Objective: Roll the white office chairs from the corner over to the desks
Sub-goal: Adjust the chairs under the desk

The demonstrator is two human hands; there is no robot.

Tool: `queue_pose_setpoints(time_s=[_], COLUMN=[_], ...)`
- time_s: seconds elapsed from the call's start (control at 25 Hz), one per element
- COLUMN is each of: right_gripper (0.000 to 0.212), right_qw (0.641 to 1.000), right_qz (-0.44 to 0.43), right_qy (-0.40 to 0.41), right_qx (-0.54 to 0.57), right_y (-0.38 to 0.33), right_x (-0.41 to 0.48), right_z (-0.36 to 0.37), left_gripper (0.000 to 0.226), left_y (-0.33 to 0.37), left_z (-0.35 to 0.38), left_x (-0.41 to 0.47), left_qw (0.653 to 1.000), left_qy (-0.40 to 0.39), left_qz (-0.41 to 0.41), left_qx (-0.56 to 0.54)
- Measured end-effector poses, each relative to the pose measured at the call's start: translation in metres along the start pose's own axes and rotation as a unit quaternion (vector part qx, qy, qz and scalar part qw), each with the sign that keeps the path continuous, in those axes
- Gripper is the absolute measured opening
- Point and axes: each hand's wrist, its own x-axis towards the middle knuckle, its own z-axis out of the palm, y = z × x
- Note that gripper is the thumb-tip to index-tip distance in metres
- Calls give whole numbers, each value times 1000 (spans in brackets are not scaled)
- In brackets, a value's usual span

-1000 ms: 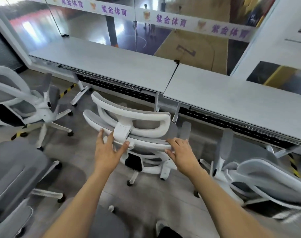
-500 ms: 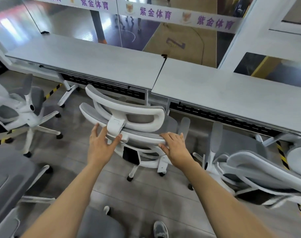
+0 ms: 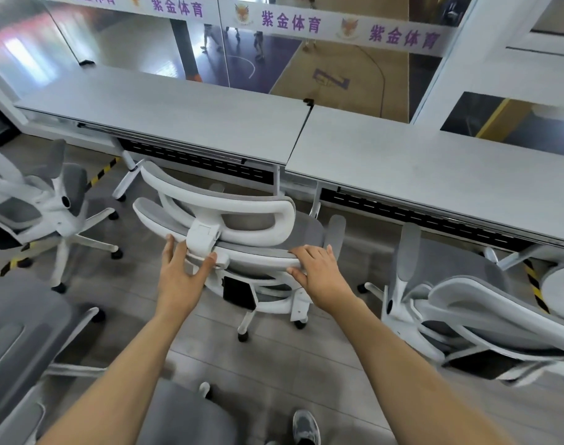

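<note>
White office chair (image 3: 255, 252) stands on the floor at the near edge of the left desk (image 3: 178, 123), close to its seam with the right desk (image 3: 435, 175), back toward the camera. Left hand (image 3: 181, 274) is spread, fingers straight, thumb touching the headrest bracket (image 3: 203, 236). Right hand (image 3: 322, 271) grips the backrest's top edge, fingers over, thumb under.
</note>
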Motion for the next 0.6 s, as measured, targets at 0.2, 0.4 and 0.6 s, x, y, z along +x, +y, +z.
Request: queue_pose_setpoints(time_s=[0.2,0.4,0.6], right_gripper=[42,60,54], right_qw=[1000,965,891], right_qz=[9,172,355], right_qy=[18,157,144], right_qx=[-18,-118,-242], right_y=[4,75,207], right_x=[12,-64,-191], right_z=[-7,-66,-139], left_gripper=[60,66,48], left_y=[7,28,108], left_z=[9,29,111], left_x=[14,-8,-65], left_qw=[1000,989,920], left_qy=[-7,140,58], left_qz=[-12,40,368], left_qx=[17,16,118])
